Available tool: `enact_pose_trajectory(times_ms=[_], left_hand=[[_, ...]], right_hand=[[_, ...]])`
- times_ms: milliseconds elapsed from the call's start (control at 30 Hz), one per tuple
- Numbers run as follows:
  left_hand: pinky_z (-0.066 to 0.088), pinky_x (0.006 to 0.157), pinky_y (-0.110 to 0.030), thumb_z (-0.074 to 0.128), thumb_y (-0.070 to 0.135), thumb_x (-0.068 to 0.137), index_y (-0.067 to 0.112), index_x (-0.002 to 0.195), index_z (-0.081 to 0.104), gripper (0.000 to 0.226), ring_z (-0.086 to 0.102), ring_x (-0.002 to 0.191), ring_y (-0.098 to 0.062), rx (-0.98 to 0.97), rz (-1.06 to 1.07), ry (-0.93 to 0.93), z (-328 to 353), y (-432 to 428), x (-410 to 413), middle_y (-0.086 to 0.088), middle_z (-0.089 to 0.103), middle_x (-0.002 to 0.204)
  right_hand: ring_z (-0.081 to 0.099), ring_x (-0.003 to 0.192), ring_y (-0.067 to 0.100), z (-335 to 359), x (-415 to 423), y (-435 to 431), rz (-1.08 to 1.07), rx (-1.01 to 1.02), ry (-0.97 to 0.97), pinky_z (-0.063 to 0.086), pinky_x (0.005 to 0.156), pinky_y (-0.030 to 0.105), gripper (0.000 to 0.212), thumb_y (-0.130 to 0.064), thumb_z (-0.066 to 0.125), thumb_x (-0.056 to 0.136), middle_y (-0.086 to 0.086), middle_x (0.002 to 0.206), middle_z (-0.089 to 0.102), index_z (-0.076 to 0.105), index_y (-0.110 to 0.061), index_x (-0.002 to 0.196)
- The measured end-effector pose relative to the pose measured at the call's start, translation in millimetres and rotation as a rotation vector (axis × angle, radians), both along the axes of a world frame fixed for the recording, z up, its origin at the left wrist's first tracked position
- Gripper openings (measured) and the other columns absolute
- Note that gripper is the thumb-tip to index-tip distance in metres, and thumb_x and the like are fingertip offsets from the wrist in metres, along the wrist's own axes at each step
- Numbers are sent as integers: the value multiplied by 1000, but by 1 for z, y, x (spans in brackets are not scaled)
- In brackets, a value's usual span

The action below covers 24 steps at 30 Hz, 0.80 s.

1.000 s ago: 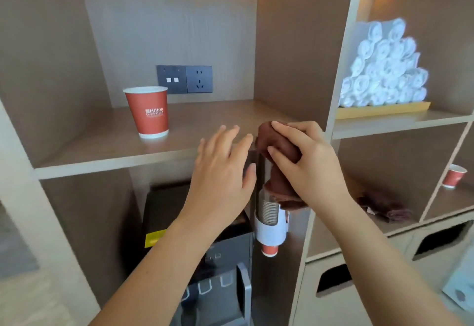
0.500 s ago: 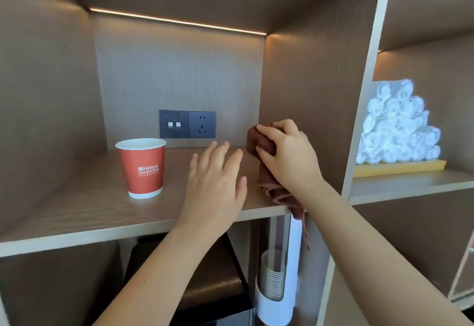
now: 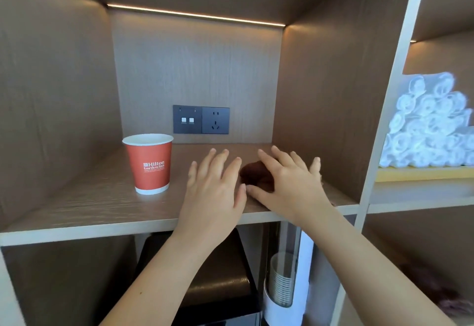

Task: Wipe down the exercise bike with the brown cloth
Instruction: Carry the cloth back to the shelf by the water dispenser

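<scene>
Brown cloth [image 3: 254,175] bunched on shelf [image 3: 89,197] under right hand [image 3: 292,184], fingers splayed flat; left hand [image 3: 215,189] splayed too, holding nothing. No exercise bike in view (wiping unverifiable).

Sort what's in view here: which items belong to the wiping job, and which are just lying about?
Job: brown cloth, right hand on it, left hand beside it.
Lying about: red paper cup, rolled white towels, wall socket, cup dispenser.
</scene>
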State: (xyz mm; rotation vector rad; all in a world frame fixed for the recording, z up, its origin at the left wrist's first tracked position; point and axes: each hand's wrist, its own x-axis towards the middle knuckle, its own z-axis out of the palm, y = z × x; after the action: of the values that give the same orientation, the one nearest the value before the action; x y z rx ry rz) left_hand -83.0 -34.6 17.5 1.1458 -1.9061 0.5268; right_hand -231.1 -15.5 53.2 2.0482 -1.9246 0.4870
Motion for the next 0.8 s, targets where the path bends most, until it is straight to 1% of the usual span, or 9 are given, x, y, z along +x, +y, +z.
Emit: enact_pose_trajectory(times_ms=[67,167,200,300,400,467,633,700,800], left_hand=[[23,95,-53,61,25,81,10,118,60,40,50,119,-37,-5,-1,-11,-1,1,-1,-16,58,125],[26,95,-54,53,28,80,11,118,60,42,50,119,-34,-2,-3,-32,-3,2,-6,-14,58,125],[26,95,-53,52,29,80,11,118,60,43,50,119,-34,1,-6,-40,-3,1,-9,-14,58,124],[26,94,-53,50,30,81,11,118,61,43,51,119,-35,6,-7,-56,-3,0,-16,-14,58,124],[33,92,-59,49,28,81,10,117,61,42,52,117,-37,17,2,-63,-4,-1,-22,-16,59,123],[35,91,-59,49,28,81,10,116,62,42,53,116,-37,18,9,-74,-2,-3,-26,-16,60,122],[34,94,-59,42,28,86,11,121,59,43,49,121,-35,46,20,-116,-1,-3,-32,-15,57,126],[31,97,-57,39,31,87,12,124,57,45,45,124,-34,73,29,-124,-2,-2,-32,-15,54,130],[25,102,-54,35,34,87,14,127,54,49,40,129,-33,103,40,-120,-2,-1,-32,-13,50,135]], right_hand=[[18,140,28,-12,-13,17,45,-110,-70,10,109,59,71,-62,43,84,-2,154,20,20,-33,144],[40,129,36,-25,-29,26,213,-291,-163,32,99,63,64,-58,40,81,5,140,46,45,-24,135],[41,129,36,-26,-30,25,261,-283,-148,32,98,64,61,-55,37,82,5,139,48,49,-23,132],[30,136,32,-25,-23,15,332,-207,-66,21,104,60,58,-54,26,85,-2,145,39,50,-27,131],[16,141,24,-26,-23,8,276,-137,-61,12,111,52,72,-60,5,78,-13,153,20,43,-36,134],[10,142,20,-27,-26,6,230,-103,-71,8,113,48,75,-61,-2,76,-16,154,11,36,-39,137],[4,143,21,-20,-31,0,103,11,-50,3,113,47,50,-53,17,95,-14,156,1,28,-37,141],[1,143,22,-17,-35,-5,53,62,-64,1,113,48,50,-51,23,96,-13,156,-3,26,-35,143],[-1,143,24,-14,-43,-13,-11,107,-72,0,113,50,52,-54,22,95,-12,156,-7,23,-34,143]])
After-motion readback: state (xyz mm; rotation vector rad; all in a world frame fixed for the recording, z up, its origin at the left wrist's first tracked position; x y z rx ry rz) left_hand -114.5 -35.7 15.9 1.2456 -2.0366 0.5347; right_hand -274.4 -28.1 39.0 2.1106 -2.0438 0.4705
